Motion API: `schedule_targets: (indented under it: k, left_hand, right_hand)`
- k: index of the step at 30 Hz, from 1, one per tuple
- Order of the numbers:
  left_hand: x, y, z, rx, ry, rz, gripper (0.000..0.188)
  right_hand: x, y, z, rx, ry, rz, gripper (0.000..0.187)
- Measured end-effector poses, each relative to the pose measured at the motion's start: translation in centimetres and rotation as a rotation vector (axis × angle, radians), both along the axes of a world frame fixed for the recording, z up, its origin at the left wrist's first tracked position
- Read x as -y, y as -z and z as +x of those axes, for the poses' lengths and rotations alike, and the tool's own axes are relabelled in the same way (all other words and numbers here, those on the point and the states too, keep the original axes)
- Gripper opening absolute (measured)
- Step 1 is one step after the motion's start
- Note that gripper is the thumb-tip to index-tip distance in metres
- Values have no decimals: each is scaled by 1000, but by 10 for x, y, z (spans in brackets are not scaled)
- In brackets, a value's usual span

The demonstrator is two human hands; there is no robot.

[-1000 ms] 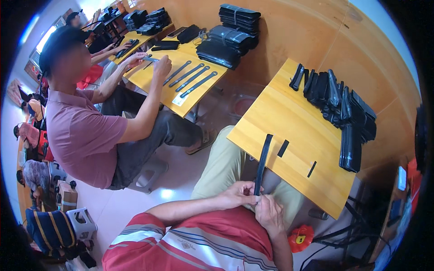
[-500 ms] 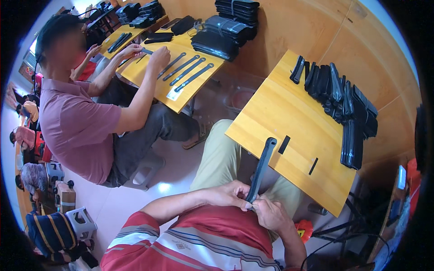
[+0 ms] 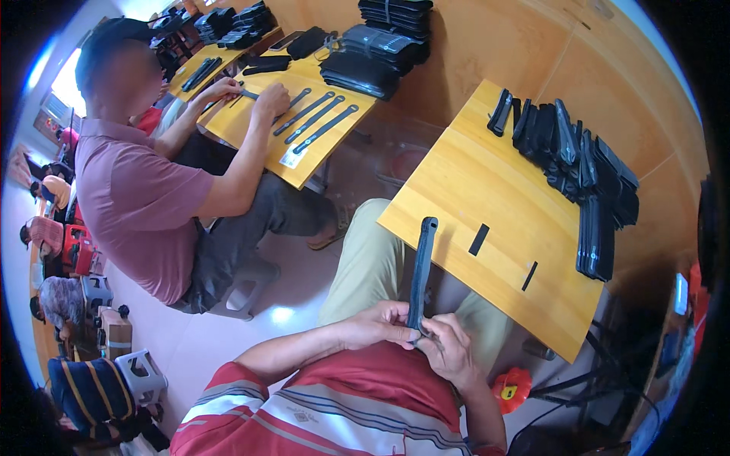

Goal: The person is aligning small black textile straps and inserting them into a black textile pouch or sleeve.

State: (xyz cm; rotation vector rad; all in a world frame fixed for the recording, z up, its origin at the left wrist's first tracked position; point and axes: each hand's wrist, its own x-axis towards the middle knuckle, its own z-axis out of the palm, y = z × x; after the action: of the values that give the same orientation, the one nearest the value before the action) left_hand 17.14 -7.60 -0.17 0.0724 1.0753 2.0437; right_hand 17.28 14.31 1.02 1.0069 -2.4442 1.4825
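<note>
A long black strap [image 3: 422,266] with a rounded, holed far end stands up from my lap toward the table edge. My left hand [image 3: 384,323] pinches its near end between thumb and fingers. Close beside it, my right hand [image 3: 450,348] is closed on the same end, its thumb and fingertips at the strap's bottom. What the fingertips do there is partly hidden. On the wooden table [image 3: 464,175] ahead lie a short black strip [image 3: 478,239] and a thinner black strip [image 3: 529,276].
Stacked black straps [image 3: 595,239] and a jumbled row of them [image 3: 551,140] line the table's right side. At the left, a co-worker [image 3: 144,205] handles a strap at another table [image 3: 281,163] bearing several straps and black piles [image 3: 365,64]. A red object [image 3: 512,389] is beneath my table.
The strap's far end has swung left and become more upright. My right hand's fingers have shifted at its near end, while my left hand keeps its hold.
</note>
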Motion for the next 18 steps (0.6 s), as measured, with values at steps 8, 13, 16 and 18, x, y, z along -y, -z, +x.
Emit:
schedule_targets:
  k: [8, 13, 16, 18]
  left_hand:
    - [-5, 1, 8, 62, -44, 72, 24]
    - [-3, 7, 10, 3, -71, -22, 27]
    - [-5, 0, 13, 9, -126, -7, 24]
    - [-2, 1, 14, -30, -93, 8, 24]
  right_hand:
    - [4, 15, 13, 45, 85, -166, 18]
    - [12, 12, 11, 13, 115, -165, 13]
    - [13, 10, 11, 30, 152, -217, 12]
    - [11, 1, 9, 87, 131, -226, 12]
